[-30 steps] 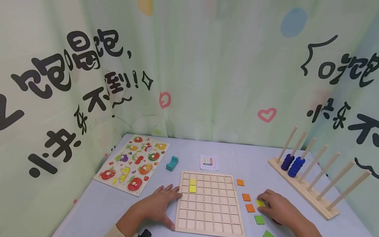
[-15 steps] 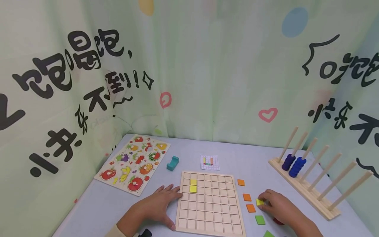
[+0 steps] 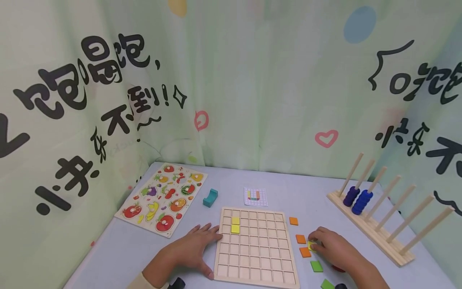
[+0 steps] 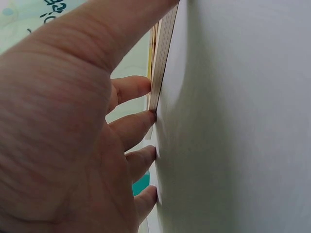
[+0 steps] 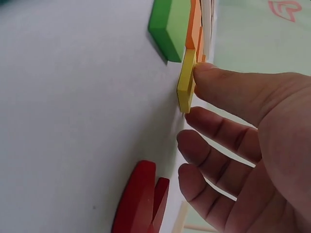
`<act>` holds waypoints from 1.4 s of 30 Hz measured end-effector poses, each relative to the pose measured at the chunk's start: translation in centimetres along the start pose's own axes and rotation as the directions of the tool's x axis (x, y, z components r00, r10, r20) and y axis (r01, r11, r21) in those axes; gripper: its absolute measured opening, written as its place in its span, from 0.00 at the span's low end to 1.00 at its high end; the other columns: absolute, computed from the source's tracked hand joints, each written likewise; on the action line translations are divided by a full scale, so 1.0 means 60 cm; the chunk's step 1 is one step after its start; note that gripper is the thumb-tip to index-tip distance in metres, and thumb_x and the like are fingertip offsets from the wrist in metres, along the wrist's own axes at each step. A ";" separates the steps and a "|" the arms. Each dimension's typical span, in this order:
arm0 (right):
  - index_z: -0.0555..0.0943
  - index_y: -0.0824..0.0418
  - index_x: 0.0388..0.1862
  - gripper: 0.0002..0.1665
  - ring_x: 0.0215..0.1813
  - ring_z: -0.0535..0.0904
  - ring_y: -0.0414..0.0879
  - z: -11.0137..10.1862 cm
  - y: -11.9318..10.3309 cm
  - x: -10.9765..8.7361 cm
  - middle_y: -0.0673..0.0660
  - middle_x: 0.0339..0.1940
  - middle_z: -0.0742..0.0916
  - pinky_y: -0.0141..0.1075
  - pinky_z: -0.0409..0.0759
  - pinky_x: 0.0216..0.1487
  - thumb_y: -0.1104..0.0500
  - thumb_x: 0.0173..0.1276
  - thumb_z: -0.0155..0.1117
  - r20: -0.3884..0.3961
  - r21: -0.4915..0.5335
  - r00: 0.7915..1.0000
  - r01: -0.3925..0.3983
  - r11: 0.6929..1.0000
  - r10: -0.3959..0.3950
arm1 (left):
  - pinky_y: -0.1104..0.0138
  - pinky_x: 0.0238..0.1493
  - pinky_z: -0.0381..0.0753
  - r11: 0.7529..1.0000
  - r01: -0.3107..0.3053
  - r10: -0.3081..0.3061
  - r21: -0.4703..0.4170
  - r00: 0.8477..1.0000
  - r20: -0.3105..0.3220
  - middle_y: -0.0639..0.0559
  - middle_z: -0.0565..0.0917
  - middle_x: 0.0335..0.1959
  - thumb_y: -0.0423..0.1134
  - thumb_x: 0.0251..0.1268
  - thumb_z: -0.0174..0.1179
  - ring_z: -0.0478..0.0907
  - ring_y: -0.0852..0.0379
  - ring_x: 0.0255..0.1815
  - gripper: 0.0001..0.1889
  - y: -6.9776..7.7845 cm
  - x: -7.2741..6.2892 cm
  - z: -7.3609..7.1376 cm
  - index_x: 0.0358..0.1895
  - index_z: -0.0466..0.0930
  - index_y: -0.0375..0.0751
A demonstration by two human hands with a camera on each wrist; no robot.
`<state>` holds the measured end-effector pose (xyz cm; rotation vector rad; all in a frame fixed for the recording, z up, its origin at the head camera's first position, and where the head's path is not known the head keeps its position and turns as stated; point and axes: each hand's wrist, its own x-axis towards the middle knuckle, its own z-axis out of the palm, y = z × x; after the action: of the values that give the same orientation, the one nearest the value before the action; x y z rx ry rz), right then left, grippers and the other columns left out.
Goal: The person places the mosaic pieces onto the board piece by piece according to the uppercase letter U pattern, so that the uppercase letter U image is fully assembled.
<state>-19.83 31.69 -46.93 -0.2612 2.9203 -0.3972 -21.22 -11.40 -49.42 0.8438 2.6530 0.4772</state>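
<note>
Past board's edge (image 3: 290, 249), tile (image 5: 185, 91) seemingly pinched.

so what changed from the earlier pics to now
The right hand, already on a yellow tile, has moved it slightly left, toward the orange tiles. The left hand stays at the left edge of the board, and the two yellow squares on it are unchanged.

Over my feed I count three yellow tiles (image 3: 235, 228), three orange tiles (image 3: 305, 252), two green pieces (image 3: 316, 266), two red pieces (image 5: 135, 199). Seven pegs (image 3: 426, 230), two bead stacks (image 3: 362, 202). One each: grid board (image 3: 256, 253), fruit board (image 3: 160, 200), card (image 3: 256, 196), teal block (image 3: 210, 198).
</note>
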 end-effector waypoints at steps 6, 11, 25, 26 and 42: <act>0.85 0.54 0.44 0.17 0.38 0.74 0.42 -0.001 0.000 -0.003 0.45 0.39 0.81 0.47 0.78 0.48 0.58 0.55 0.76 0.022 0.030 1.000 -0.004 1.000 0.003 | 0.47 0.73 0.45 1.000 0.006 -0.006 0.004 1.000 -0.002 0.58 0.59 0.75 0.74 0.27 0.71 0.46 0.50 0.78 0.56 0.000 0.000 0.002 0.71 0.66 0.62; 0.85 0.54 0.44 0.15 0.37 0.74 0.41 0.000 0.000 -0.002 0.45 0.38 0.81 0.45 0.78 0.46 0.61 0.56 0.75 0.028 0.055 1.000 -0.009 0.998 0.008 | 0.47 0.73 0.45 1.000 -0.003 0.003 0.003 1.000 -0.006 0.58 0.59 0.75 0.74 0.27 0.71 0.47 0.50 0.77 0.56 0.000 -0.001 0.001 0.71 0.66 0.61; 0.84 0.52 0.46 0.14 0.36 0.72 0.41 0.000 -0.032 0.007 0.43 0.39 0.80 0.43 0.77 0.44 0.60 0.61 0.71 0.009 0.066 1.000 -0.006 0.998 0.005 | 0.47 0.73 0.45 1.000 -0.010 0.010 0.004 1.000 -0.011 0.57 0.60 0.75 0.73 0.29 0.72 0.47 0.49 0.77 0.56 0.002 -0.001 -0.003 0.71 0.66 0.60; 0.84 0.52 0.46 0.13 0.36 0.72 0.41 0.000 -0.037 0.009 0.43 0.39 0.80 0.42 0.77 0.43 0.60 0.61 0.71 0.007 0.070 1.000 -0.001 0.998 0.000 | 0.47 0.73 0.45 1.000 -0.008 0.008 0.001 1.000 -0.011 0.57 0.60 0.75 0.73 0.28 0.72 0.47 0.49 0.77 0.56 0.002 -0.001 -0.003 0.71 0.67 0.60; 0.83 0.59 0.49 0.16 0.48 0.77 0.45 0.011 -0.109 0.040 0.48 0.47 0.80 0.46 0.78 0.50 0.61 0.62 0.71 -0.056 0.060 0.973 0.226 0.972 -0.223 | 0.47 0.73 0.45 1.000 0.014 -0.014 -0.008 1.000 0.005 0.59 0.61 0.75 0.71 0.29 0.73 0.47 0.50 0.77 0.55 0.004 0.000 -0.002 0.71 0.67 0.61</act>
<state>-21.04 24.82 -46.11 -0.5840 2.9264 -0.5396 -21.16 -11.24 -49.24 0.8227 2.6496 0.4809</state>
